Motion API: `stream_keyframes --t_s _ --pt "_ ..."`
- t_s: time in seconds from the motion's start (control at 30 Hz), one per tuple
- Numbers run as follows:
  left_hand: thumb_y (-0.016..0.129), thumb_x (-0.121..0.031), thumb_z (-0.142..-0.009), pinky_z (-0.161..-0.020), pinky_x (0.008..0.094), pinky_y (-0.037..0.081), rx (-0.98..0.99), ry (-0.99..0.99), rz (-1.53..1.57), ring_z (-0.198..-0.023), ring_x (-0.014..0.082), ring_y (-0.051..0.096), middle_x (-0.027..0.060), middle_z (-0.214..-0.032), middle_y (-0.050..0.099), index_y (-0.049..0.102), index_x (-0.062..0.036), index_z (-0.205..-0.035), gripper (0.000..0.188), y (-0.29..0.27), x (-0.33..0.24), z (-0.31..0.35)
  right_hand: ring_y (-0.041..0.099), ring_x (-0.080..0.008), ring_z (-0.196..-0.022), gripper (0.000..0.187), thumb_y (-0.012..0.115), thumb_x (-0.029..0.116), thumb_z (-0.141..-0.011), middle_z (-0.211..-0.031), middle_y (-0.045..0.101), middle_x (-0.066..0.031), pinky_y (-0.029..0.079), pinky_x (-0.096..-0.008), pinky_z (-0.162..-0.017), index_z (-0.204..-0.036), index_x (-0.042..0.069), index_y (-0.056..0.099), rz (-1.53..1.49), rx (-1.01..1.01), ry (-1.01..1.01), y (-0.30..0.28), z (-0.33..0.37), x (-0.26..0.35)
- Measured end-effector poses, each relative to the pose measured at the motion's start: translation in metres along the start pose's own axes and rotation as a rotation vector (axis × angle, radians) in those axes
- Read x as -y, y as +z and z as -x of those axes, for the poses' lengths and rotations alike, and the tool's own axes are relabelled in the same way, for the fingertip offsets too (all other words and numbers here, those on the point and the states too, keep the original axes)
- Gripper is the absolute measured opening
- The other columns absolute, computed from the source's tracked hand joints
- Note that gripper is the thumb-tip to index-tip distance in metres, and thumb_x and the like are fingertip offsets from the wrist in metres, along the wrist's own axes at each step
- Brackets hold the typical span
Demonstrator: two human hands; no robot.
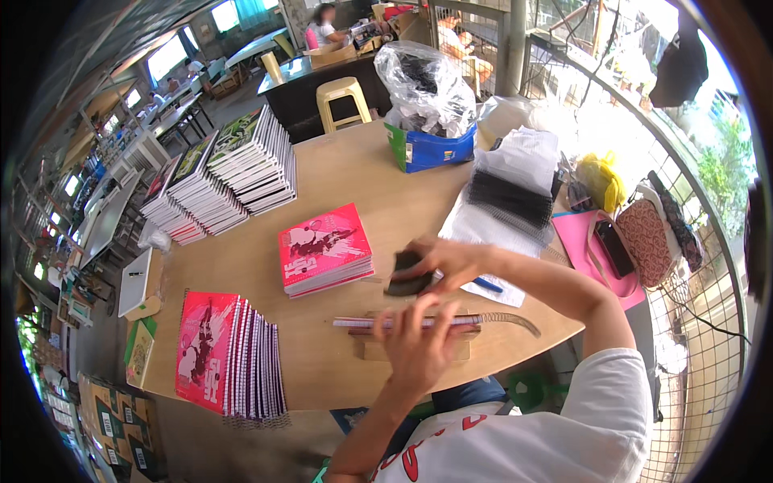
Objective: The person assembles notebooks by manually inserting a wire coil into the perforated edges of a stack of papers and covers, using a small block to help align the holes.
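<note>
White shirt (523, 451), left hand (417, 342) across notebook (359, 323), pink notebook stacks (322, 253) leftward

Strong daylight reached you from the upper right, burning out to white beyond the wire fence (710, 211), and the windows (167, 58) at upper left glared too. Your table (386, 181) was brightly lit, your right hand (444, 261) looked motion-blurred, and straight edges bowed toward the picture's black rim.
</note>
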State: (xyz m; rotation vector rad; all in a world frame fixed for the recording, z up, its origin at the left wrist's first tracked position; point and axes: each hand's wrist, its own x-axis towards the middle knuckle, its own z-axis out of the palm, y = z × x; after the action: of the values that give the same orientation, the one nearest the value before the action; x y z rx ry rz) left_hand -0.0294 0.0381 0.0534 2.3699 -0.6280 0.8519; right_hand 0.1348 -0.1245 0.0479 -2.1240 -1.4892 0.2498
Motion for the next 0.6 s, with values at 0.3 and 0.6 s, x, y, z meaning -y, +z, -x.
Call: stream_keyframes --t_s 0.3,0.6 --pt "0.073 -0.034 -0.09 -0.085 0.0416 0.037 0.056 0.005 0.022 -0.086 0.0222 0.059 -0.0017 -0.095 0.061 0.064 -0.0188 -0.094 0.018 -0.005 0.019 0.006 0.056 -0.0371 -0.124 0.06 0.065 0.046 -0.091 -0.136 0.06 -0.0235 0.04 -0.0425 -0.107 -0.128 -0.002 0.068 -0.424 0.118 0.262 -0.036 0.09 0.037" --pt "0.077 -0.035 -0.086 -0.087 0.0422 0.039 0.007 0.02 0.059 -0.097 0.0239 0.061 0.0044 -0.107 0.062 0.059 -0.015 -0.114 0.039 -0.003 0.022 0.008 0.057 -0.0352 -0.12 0.059 0.064 0.047 -0.09 -0.132 0.062 -0.0239 0.041 -0.0427 -0.104 -0.118 -0.005 0.071 -0.53 0.135 0.18 -0.037 0.073 0.04"
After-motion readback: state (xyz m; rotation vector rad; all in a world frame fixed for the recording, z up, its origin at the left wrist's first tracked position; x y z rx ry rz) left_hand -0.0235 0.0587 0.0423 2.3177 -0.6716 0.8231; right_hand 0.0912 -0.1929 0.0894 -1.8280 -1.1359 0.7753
